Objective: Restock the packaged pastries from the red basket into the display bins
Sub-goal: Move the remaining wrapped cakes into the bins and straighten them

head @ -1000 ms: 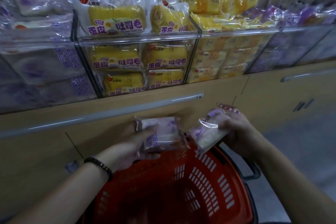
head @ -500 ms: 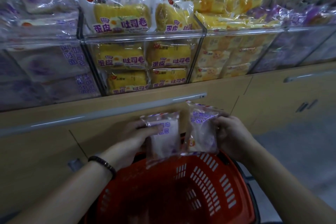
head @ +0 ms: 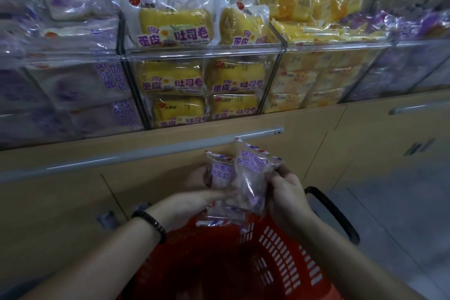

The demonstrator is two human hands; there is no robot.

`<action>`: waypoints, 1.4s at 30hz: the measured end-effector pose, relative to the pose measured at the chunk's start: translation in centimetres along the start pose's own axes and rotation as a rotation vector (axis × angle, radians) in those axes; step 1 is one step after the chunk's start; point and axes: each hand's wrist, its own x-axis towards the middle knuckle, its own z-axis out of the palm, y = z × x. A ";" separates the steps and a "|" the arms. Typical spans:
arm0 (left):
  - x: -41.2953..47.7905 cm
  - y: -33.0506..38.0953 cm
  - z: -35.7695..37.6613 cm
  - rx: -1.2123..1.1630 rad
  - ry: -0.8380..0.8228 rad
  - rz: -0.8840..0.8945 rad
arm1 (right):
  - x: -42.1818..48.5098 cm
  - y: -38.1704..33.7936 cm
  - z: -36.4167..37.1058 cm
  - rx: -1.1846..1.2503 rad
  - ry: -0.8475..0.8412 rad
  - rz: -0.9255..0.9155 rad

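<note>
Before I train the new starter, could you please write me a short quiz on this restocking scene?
1. True or false: the right hand is empty.
2. Where are the purple-print packets? A in a bin; B over the red basket; C on the floor.
3. Fill in: the wrist behind the left hand wears a dark ___.
Key: 1 false, it grips a packet; 2 B; 3 bracelet.

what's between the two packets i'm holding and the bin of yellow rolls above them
Head view: only the tan cabinet front and the grey rail running across it separate the packets from the clear bin of yellow rolls.
</note>
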 end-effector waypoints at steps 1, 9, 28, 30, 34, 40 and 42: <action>0.1 -0.2 0.0 0.005 0.023 0.003 | -0.1 0.2 0.0 -0.042 -0.020 0.007; 0.8 -1.1 -1.9 0.257 0.116 0.053 | -0.2 -2.5 -1.7 -0.999 -0.176 -0.416; -13.6 13.3 -7.3 0.568 -0.067 0.217 | -12.0 -9.4 7.4 -1.492 -0.629 -1.084; -15.7 16.3 -8.1 0.610 -0.033 0.240 | -12.9 -10.8 10.3 -1.466 -0.622 -1.204; -19.5 22.3 -11.3 0.844 0.048 0.296 | -13.9 -13.5 15.5 -1.440 -0.592 -1.439; -22.7 29.6 -18.0 0.944 0.257 0.282 | -13.3 -17.0 22.3 -1.359 -0.357 -1.498; -22.5 31.6 -20.1 0.997 0.304 0.283 | -12.6 -17.7 24.3 -1.318 -0.313 -1.441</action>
